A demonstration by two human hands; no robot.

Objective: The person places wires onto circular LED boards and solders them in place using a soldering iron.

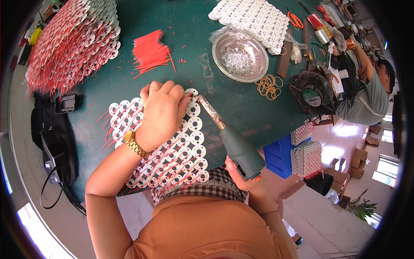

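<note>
A panel of round white circuit boards (196, 138) with thin red wires lies on the green table in front of me. My left hand (164, 105), with a gold watch at the wrist, rests over its upper part. Its fingers are pinched together at the top right corner board, where a bit of red wire (188, 93) shows. In my right hand (241, 176) is a soldering iron (239, 149) with a thick dark green body. The iron slants up and left, and its tip meets the same corner board beside my left fingertips. Part of the panel is hidden under my left hand.
Cut red wires (151, 51) lie in a pile beyond the panel. A tall stack of wired boards (77, 43) stands at far left. A metal bowl (261, 69), rubber bands (269, 86), bare board panels (254, 21) and a fan (311, 95) are at right, near another person (366, 95).
</note>
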